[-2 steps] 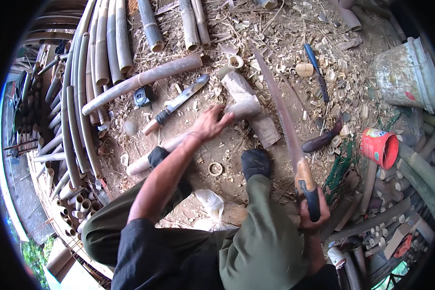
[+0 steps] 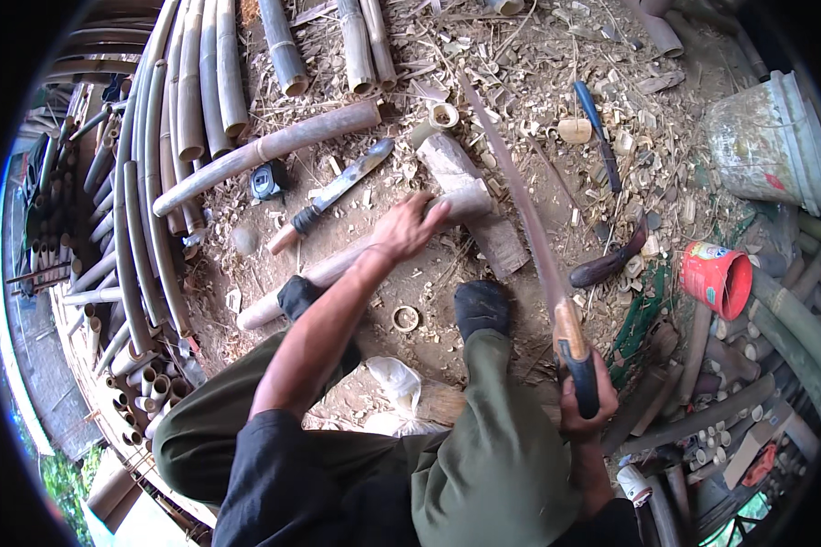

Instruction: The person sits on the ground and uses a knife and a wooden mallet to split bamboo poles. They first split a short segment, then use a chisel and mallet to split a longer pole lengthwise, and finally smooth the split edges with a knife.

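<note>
A bamboo pole [image 2: 336, 266] slants over the ground, its far right end resting across a short log [image 2: 502, 242]. My left hand [image 2: 405, 228] is closed over the pole, close to that end. At its lower left, my dark-shod left foot [image 2: 297, 296] lies against the pole. On the right, my right hand [image 2: 589, 401] grips the dark handle of a handsaw [image 2: 536, 228]. Its long blade points up and away, to the right of the log and apart from the pole. A cut bamboo ring [image 2: 405, 318] lies between my feet.
A knife [image 2: 342, 190], a tape measure [image 2: 268, 180] and another bamboo pole [image 2: 269, 150] lie left of the log. To the right are a blue-handled tool [image 2: 593, 118], a dark curved sheath-like piece [image 2: 608, 260], a red can [image 2: 716, 278] and a grey bucket [image 2: 762, 141]. Chips litter the ground.
My left hand has shifted slightly right and up along the pole, toward its end on the log. The saw's blade has tilted a little to the left.
</note>
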`<action>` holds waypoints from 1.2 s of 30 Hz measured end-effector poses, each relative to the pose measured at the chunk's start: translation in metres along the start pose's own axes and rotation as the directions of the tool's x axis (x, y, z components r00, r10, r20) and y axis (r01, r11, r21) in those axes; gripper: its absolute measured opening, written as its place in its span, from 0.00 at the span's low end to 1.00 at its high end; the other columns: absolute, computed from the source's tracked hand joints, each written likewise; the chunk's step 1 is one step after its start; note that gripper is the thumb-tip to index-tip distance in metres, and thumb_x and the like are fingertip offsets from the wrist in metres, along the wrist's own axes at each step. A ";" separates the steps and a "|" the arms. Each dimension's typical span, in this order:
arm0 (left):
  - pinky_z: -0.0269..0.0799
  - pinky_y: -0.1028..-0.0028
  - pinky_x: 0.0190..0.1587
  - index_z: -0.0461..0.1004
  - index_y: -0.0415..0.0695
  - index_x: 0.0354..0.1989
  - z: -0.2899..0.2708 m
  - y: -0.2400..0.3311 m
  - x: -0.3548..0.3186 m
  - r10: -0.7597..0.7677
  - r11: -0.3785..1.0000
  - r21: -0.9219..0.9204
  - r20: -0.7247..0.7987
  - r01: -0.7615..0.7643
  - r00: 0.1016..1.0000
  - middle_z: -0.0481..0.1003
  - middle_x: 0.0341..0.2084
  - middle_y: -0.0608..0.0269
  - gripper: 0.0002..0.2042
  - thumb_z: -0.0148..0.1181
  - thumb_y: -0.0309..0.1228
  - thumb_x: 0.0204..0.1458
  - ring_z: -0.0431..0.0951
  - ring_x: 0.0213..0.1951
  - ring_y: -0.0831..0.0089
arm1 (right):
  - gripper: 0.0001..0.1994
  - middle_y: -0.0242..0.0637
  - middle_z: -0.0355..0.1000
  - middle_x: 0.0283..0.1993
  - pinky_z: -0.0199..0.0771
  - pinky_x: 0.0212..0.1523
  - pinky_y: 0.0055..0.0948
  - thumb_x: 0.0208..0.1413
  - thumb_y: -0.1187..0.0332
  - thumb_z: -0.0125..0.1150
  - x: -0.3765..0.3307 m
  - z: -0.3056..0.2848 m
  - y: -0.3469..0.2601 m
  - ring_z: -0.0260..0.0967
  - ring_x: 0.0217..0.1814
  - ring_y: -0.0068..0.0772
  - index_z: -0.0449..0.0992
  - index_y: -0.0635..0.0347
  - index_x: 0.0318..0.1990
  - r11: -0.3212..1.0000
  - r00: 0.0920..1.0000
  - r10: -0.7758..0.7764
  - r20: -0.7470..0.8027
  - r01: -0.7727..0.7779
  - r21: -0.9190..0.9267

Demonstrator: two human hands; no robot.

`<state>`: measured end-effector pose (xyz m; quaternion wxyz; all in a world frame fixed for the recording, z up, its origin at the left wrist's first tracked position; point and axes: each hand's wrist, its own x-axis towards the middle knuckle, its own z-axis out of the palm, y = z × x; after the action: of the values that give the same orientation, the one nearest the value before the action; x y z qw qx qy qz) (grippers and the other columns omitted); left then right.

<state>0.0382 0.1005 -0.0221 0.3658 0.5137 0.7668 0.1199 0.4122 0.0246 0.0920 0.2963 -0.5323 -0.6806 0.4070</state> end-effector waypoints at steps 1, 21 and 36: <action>0.72 0.56 0.45 0.74 0.39 0.47 0.004 0.022 0.011 -0.111 0.994 -0.008 0.038 0.111 0.993 0.77 0.38 0.39 0.34 0.41 0.63 0.58 0.79 0.42 0.50 | 0.29 0.53 0.76 0.45 0.77 0.40 0.30 0.43 0.75 0.58 0.004 0.003 -0.003 0.78 0.38 0.36 0.67 0.79 0.57 0.999 0.999 -0.038 0.029 0.038 0.003; 0.75 0.57 0.40 0.79 0.44 0.34 0.025 0.036 0.022 -0.111 0.979 0.153 -0.164 0.137 0.980 0.79 0.27 0.44 0.35 0.47 0.68 0.49 0.81 0.34 0.50 | 0.30 0.48 0.76 0.33 0.74 0.29 0.30 0.45 0.71 0.61 0.039 0.062 0.013 0.75 0.25 0.34 0.68 0.74 0.58 0.992 0.985 -0.097 0.144 0.107 -0.061; 0.74 0.54 0.38 0.78 0.46 0.32 0.023 0.037 0.024 -0.083 0.979 0.168 -0.185 0.115 0.979 0.78 0.24 0.45 0.33 0.45 0.68 0.51 0.80 0.33 0.48 | 0.30 0.48 0.75 0.33 0.74 0.30 0.32 0.43 0.74 0.62 0.042 0.074 0.014 0.75 0.27 0.40 0.68 0.72 0.58 0.985 0.983 -0.161 0.089 0.166 -0.051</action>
<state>0.0753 0.1336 -0.0282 0.2545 0.4926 0.8286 0.0777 0.3459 0.0485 0.0418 0.2841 -0.4653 -0.7456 0.3832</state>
